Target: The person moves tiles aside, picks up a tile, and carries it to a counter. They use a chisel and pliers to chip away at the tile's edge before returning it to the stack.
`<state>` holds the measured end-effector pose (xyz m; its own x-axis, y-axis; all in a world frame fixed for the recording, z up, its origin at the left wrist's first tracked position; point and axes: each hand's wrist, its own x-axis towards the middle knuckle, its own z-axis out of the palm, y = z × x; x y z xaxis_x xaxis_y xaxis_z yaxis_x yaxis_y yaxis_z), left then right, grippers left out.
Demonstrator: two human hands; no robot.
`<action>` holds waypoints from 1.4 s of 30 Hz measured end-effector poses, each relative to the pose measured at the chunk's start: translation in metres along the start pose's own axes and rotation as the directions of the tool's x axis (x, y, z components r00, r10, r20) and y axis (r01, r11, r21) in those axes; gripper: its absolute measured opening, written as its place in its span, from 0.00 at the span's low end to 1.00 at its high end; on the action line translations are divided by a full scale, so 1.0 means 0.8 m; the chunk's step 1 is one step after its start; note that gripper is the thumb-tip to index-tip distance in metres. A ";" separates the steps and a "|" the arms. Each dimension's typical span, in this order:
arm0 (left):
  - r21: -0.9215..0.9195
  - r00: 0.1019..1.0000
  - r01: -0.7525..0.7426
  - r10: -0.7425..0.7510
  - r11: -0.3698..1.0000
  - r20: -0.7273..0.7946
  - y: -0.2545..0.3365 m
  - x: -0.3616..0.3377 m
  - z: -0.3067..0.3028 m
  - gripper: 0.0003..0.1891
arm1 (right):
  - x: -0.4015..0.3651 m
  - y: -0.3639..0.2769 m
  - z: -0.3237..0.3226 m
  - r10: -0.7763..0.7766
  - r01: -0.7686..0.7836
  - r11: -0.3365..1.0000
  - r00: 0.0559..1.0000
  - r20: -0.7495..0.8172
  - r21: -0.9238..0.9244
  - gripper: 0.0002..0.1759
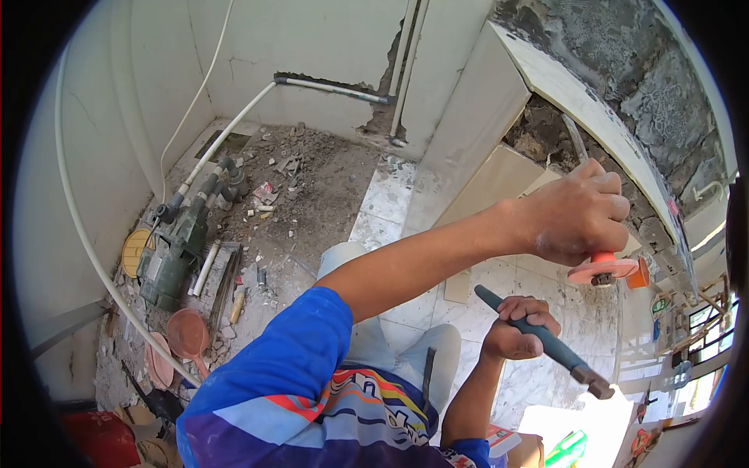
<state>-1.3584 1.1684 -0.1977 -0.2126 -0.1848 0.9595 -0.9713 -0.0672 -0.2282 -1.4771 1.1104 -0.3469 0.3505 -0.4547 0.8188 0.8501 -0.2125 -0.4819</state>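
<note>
My left hand (581, 210) is wrapped round a chisel (576, 139), its blade pointing into the broken masonry (538, 134) under the edge of a white tiled ledge (546, 66). A round orange hand guard (597, 269) sits below my fist, with the chisel's dark struck end showing beneath it. Lower down, my right hand (519, 327) grips a hammer (562, 351) by its dark grey-green handle. The hammer's metal head (593, 382) hangs down to the right, apart from the chisel.
Rubble (312, 179) covers the floor ahead. A green water pump (168, 265) stands at left, joined to a white pipe (234, 129). Nearby lie a reddish plastic dipper (187, 334) and a white hose (86, 226). White marble-look tiles (406, 300) lie below my hands.
</note>
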 end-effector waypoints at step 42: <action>-0.056 0.999 0.044 -0.045 0.997 -0.010 -0.003 0.005 -0.007 0.11 | 0.009 0.009 0.000 -0.100 0.100 0.995 0.995 -0.018 0.001 0.35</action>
<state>-1.3576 1.1730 -0.1920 -0.1697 -0.1714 0.9705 -0.9842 -0.0201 -0.1757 -1.4686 1.1059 -0.3445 0.2569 -0.4467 0.8570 0.8811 -0.2561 -0.3976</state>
